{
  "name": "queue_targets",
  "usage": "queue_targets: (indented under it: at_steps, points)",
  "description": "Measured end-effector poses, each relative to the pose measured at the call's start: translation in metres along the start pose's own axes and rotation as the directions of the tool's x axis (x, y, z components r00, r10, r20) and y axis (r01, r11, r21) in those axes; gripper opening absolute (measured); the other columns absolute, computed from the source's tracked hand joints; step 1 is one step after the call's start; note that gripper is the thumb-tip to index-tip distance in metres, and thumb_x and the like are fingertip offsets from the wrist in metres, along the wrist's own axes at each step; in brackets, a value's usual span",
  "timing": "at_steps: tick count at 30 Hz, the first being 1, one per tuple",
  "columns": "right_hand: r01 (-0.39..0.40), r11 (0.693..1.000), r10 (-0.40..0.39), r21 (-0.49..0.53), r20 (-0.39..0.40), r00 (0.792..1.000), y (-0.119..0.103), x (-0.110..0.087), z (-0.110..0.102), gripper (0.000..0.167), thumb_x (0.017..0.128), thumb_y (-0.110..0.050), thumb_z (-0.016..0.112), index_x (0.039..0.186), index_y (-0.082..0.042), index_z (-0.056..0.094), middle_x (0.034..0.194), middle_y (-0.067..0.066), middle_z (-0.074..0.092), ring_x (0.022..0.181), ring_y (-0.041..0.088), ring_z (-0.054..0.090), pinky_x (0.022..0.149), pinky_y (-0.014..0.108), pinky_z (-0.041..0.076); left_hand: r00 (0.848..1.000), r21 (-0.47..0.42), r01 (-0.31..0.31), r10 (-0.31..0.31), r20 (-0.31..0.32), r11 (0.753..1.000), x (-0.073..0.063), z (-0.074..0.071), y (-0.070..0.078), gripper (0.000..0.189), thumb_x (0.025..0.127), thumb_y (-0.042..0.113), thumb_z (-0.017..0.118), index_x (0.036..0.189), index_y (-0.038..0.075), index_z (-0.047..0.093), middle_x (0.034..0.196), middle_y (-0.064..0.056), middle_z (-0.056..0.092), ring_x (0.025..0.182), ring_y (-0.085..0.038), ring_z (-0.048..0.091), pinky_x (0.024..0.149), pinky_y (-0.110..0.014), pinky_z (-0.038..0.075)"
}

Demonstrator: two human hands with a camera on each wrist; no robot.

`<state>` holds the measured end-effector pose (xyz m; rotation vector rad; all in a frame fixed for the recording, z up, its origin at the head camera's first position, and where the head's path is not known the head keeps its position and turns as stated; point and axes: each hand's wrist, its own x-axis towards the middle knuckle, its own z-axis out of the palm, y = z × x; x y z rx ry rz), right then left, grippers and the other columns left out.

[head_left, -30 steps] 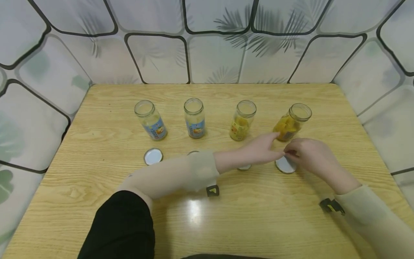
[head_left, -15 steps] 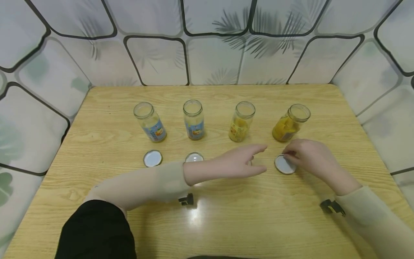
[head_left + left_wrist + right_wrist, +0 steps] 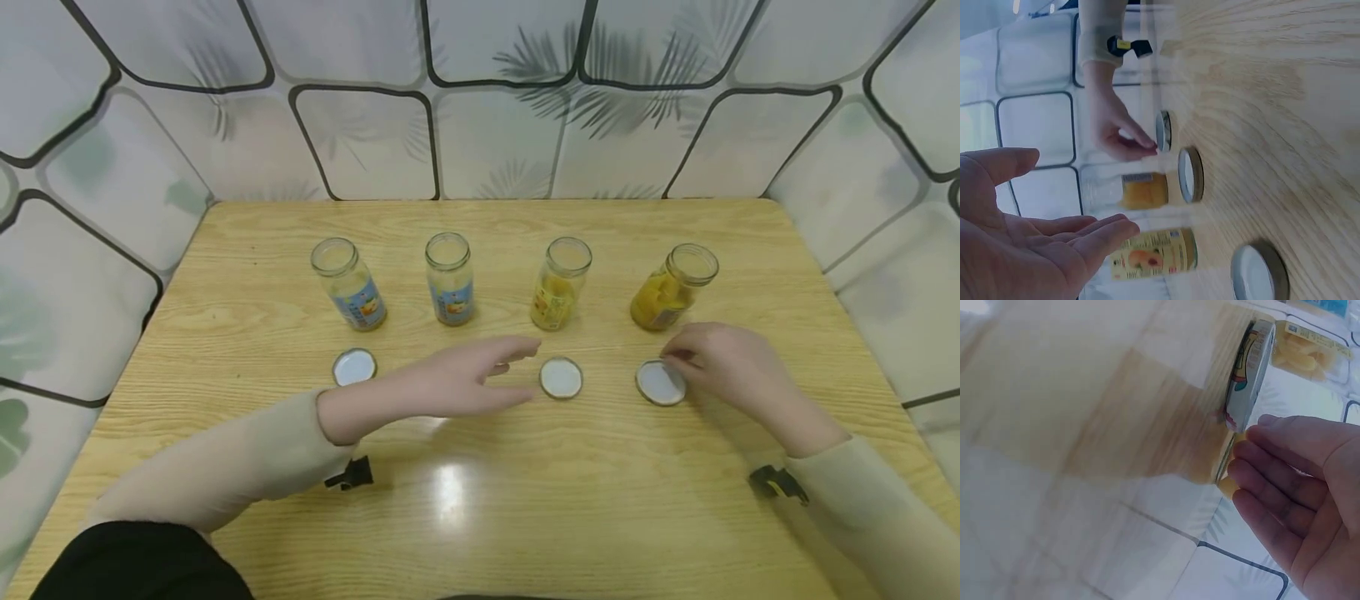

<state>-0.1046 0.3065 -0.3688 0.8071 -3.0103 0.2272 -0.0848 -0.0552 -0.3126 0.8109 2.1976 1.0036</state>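
Note:
My right hand (image 3: 723,367) pinches the near rim of a white-lined metal jar lid (image 3: 661,383) with thumb and fingertips; the lid's printed outer side shows in the right wrist view. My left hand (image 3: 450,375) is spread over the table, thumb apart from its straight fingers, holding nothing. It hides the second lid in the head view, but that lid (image 3: 1254,275) shows in the left wrist view. A third lid (image 3: 561,378) lies white side up just beyond the left fingertips. The far-left lid (image 3: 354,367) lies behind the left forearm.
Lidless glass jars stand in a row behind the lids. Two blue-labelled jars (image 3: 360,296) (image 3: 453,292) are at left. A yellow-labelled jar (image 3: 553,296) and a jar (image 3: 666,296) holding yellow fruit pieces stand at right. Patterned panels enclose the wooden table (image 3: 480,533).
My left hand has drawn away leftward from the right hand, uncovering the third lid and covering the second. The right hand has stayed at the rightmost lid's rim.

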Motion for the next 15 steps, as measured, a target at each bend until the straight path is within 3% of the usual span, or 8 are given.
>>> queue_targets:
  at_steps: [8,15]
  points:
    - [-0.028,1.0,0.028,-0.01,-0.008,1.0,0.005,-0.006,-0.003,0.01,0.082,-0.023,0.073,0.088,-0.016,0.073,0.084,-0.004,0.07,0.077,0.017,0.066,0.069,0.041,0.053,0.997,-0.029,0.06,-0.062,-0.053,0.998,-0.034,-0.02,-0.022,0.064,0.095,0.039,0.055,0.147,0.009,0.032,0.147,-0.007,0.04,0.132,-0.026,0.042,0.108,-0.039,0.035]
    - [-0.042,0.999,0.042,-0.015,0.001,0.999,0.008,-0.013,-0.008,0.011,0.082,-0.023,0.072,0.089,-0.014,0.074,0.083,-0.003,0.07,0.076,0.017,0.066,0.067,0.041,0.054,0.984,-0.089,0.079,-0.092,-0.155,0.993,-0.063,-0.037,-0.042,0.06,0.096,0.033,0.055,0.144,0.005,0.035,0.142,-0.015,0.045,0.131,-0.029,0.043,0.107,-0.042,0.036]
